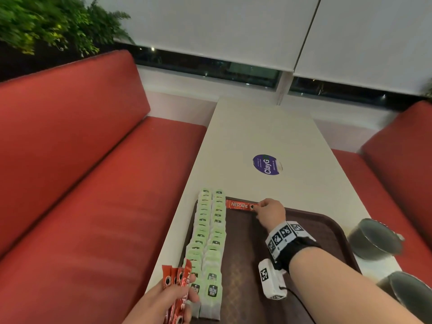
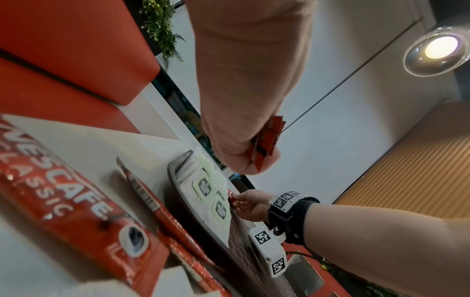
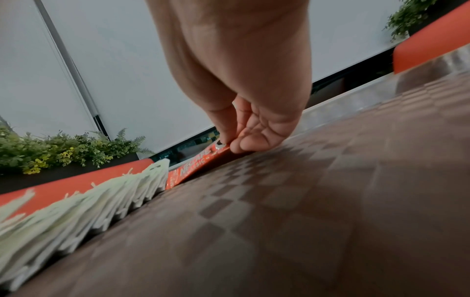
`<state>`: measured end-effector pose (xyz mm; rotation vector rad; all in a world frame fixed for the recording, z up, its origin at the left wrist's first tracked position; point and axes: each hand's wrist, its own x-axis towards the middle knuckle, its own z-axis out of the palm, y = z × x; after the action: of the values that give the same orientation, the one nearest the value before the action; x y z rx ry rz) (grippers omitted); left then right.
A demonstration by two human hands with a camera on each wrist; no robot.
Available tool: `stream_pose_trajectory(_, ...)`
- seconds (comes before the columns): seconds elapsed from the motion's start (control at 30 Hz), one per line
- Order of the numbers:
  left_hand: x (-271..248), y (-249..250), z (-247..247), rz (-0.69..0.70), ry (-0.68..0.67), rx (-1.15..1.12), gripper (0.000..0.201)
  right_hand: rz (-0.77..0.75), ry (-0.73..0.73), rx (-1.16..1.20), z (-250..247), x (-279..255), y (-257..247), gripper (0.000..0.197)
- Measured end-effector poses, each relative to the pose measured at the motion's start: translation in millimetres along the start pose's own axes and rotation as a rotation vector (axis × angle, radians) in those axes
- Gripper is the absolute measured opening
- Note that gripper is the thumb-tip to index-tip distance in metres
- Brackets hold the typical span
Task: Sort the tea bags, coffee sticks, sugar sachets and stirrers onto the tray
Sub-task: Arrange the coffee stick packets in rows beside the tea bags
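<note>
The right hand [image 1: 271, 212] reaches to the far edge of the brown tray [image 1: 327, 230] and pinches one end of a single red coffee stick [image 1: 240, 205] between thumb and fingertips; the other fingers curl loosely beneath. The stick lies crosswise along the tray's far rim, its free end just beside the top of the tea bags [image 1: 210, 242]. In the right wrist view the stick leans against the raised rim with its lower edge on the checkered tray floor, and the thumb [image 3: 223, 128] presses it from above.

The left hand [image 1: 163, 300] sits at the near left corner of the tray, fingers wrapped round a fanned bundle of coffee sticks [image 1: 180, 284] whose tops stick up past the fingers. How many sticks are in the bundle is hard to count; their lower ends run out of the head view.

The tea bags form two overlapping rows down the tray's left side, from far rim to near edge. In the left wrist view more red sticks [image 2: 76, 211] lie blurred in the foreground, too close to read where they rest. Two dark metal cups [image 1: 374, 239] stand on the white bench [image 1: 257, 136] right of the tray, the nearer one cut off by the frame and both smeared.
</note>
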<state>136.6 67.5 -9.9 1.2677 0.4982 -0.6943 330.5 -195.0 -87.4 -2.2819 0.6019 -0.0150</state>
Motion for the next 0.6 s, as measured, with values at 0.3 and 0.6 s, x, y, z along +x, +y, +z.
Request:
stream_pose_trajectory(0.3, 3, -8, -2, -0.020, -0.034, 0.019, 0.020, 0.019, -0.005, -0.001, 7, 12, 3, 0.023)
stream_pose_trajectory(0.6, -1, -7, 1, 0.063, -0.058, -0.033, 0.019, 0.029, -0.082, -0.149, 7, 24, 4, 0.028)
